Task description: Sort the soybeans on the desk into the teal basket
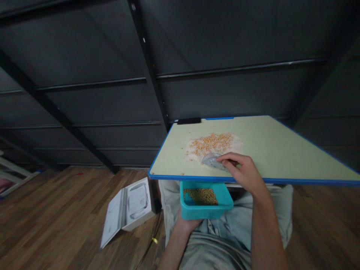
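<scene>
My right hand (242, 168) pinches a clear, half-round protractor (211, 159) between thumb and fingers. The protractor lies low against the tabletop, at the near side of a spread of round yellow dried beans (212, 142). Fine whitish grains (237, 145) are mixed among and around these beans. Below the table's near edge, my left hand (189, 224) supports a teal plastic container (194, 213) from underneath, its fingers mostly hidden. More of the yellow beans (204, 196) cover part of the container's bottom.
The pale folding table (287, 150) has a blue rim, with a black flat object (189, 121) at its far left edge. On the wooden floor (75, 210), an opened white box (137, 200) stands to the left, near a cable (150, 245). A dark panelled wall rises behind.
</scene>
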